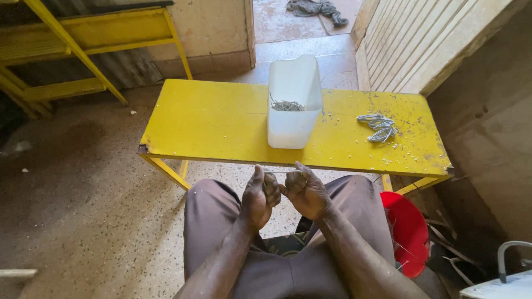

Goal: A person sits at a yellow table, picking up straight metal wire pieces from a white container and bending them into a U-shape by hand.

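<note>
The person sits with both knees in brown trousers (221, 216) just short of a yellow table (210, 124). The left hand (259, 195) and right hand (303, 191) are raised together above the lap, close to the table's near edge, knuckles almost touching. Both are curled into loose fists with the thumbs pointing up — the fingers are drawn in narrow. A thin piece of wire (275, 172) seems to run between the two thumbs, level with the table edge, though it is too fine to tell how either hand grips it.

On the table, straight ahead of the hands, stands a white plastic tub (293, 105) with its top cut open; a tangle of thin grey wire pieces (286, 105) lies inside it. To the right, well apart from the tub, a small bunch of bent wire loops (378, 127) rests on the tabletop among pale specks.

Beside the person's right knee, below the table, sits a red bucket (409, 232). A yellow frame (83, 44) stands by the far wall — the floor is speckled stone.
</note>
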